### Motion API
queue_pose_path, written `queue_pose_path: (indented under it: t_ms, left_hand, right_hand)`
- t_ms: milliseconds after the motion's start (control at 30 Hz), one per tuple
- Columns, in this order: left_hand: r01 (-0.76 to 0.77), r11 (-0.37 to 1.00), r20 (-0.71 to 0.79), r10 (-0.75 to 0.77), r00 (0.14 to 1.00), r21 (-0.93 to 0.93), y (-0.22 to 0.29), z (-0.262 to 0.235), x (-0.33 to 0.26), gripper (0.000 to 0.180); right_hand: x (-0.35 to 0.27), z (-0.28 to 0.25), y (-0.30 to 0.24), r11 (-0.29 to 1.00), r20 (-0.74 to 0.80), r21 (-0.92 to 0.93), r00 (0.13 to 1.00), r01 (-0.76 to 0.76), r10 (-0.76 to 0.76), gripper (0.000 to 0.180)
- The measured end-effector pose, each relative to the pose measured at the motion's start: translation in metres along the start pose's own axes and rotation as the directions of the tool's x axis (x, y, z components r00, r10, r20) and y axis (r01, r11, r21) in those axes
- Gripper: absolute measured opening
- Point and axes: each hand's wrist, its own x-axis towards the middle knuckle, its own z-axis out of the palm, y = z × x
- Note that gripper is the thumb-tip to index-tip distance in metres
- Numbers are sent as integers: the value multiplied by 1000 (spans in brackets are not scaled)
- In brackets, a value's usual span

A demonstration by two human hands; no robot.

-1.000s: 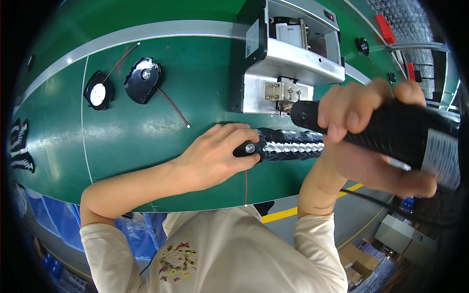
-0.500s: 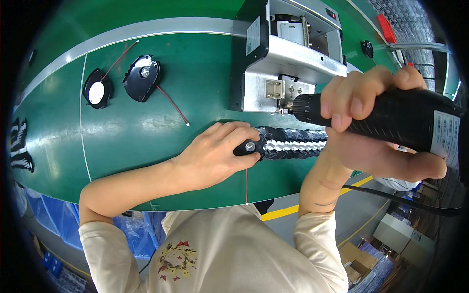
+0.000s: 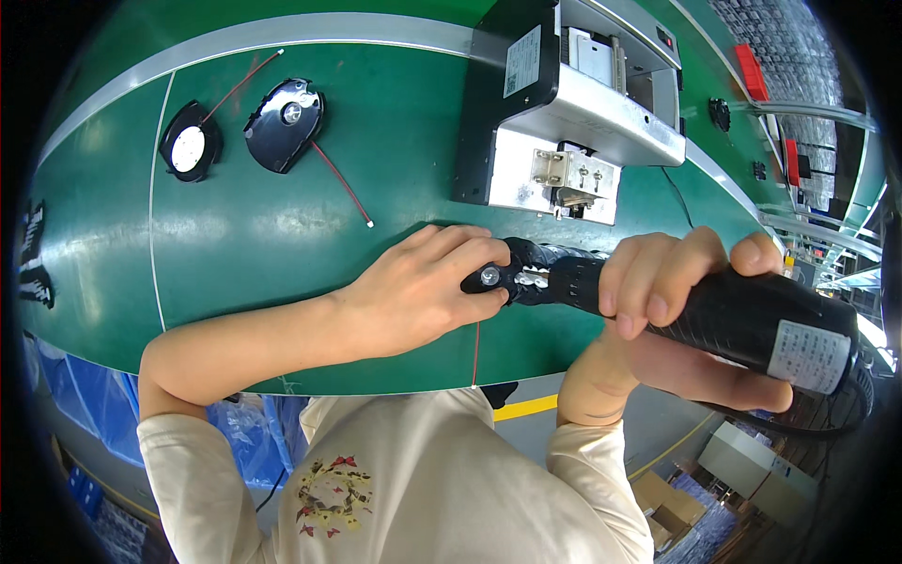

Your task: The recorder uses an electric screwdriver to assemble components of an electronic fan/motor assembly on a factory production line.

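Note:
My left hand point(image 3: 418, 287) lies on the green table, thumb and fingers closed around a black plastic housing point(image 3: 487, 276) with a round silver centre. A red wire point(image 3: 476, 352) hangs below it toward the table edge. This housing sits at the left end of a row of black and white parts point(image 3: 537, 252), partly hidden by the tool. In my right hand point(image 3: 658, 282) is a black electric screwdriver point(image 3: 728, 320), its fingers wrapped round the body. The tool lies nearly level, its nose pointing left at the housing; whether the bit touches it I cannot tell.
A metal screw feeder point(image 3: 592, 122) stands beyond the row. To its left lie a snail-shaped black housing point(image 3: 285, 127) and a black housing with a white disc point(image 3: 188, 148), both with red wires. Black parts point(image 3: 36, 268) lie at far left. The screwdriver's cable point(image 3: 799, 430) loops at right.
My right hand has brought the screwdriver from the feeder's front down toward me, to the housing. The left hand keeps its grip; the view has shifted slightly.

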Motion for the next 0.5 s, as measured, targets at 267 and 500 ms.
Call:
queue_pose_path:
  t_ms: [267, 500]
  left_hand:
    - [-4, 1000, -26, 4, 1000, -2, 1, 1, 2, 20]
    - [1, 1000, -56, -1, 998, 9, 1, 3, 0, 20]
  right_hand:
    - [-3, -1, 14, 1000, 34, 7, 999, 0, -1, 89]
    - [0, 10, 20, 995, 103, -95, 995, 19, -10, 87]
